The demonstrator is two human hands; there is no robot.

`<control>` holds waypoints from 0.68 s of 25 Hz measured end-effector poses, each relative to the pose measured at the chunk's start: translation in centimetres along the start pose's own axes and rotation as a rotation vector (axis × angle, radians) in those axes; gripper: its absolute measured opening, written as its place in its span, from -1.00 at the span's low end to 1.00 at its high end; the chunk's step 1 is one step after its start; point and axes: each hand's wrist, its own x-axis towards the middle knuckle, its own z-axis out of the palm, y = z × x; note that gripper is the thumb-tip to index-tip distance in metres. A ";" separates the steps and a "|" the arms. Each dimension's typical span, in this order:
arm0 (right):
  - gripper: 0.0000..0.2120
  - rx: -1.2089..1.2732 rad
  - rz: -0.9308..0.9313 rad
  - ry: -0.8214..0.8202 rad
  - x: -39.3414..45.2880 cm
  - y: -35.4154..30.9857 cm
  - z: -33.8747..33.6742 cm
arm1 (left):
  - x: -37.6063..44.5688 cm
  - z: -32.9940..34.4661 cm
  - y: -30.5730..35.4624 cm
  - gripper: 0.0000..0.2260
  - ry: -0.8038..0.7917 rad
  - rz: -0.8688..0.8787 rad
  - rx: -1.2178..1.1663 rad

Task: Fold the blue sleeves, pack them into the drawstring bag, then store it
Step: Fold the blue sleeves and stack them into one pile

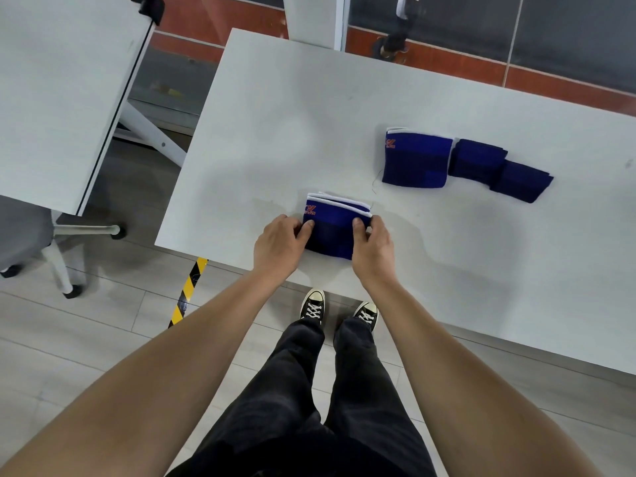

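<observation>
Two hands pinching folded blue sleeve (335, 232) near table (282, 108) edge: left hand (280, 244) gripping left side, right hand (371, 246) gripping right.

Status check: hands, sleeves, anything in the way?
Both hands, left and right, pinching folded sleeve. Second sleeve beyond, apart. No bag visible. Nothing blocking.

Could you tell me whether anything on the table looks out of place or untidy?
Slightly: a loose thread trails from the near-left corner of the folded sleeve farther back. Otherwise nothing stands out.
</observation>
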 end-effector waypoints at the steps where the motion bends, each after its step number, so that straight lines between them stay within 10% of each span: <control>1: -0.74 -0.032 0.017 0.013 0.2 -0.1 0.1 | 0.0 0.0 0.2 -0.64 0.011 0.007 0.029; 13: -0.66 -0.347 0.038 0.204 0.3 0.9 1.0 | 0.2 1.1 1.0 -0.65 0.085 -0.080 0.133; 17: -0.75 -0.327 0.027 0.233 0.5 0.6 1.1 | -0.4 2.1 1.1 -0.73 0.403 0.397 0.217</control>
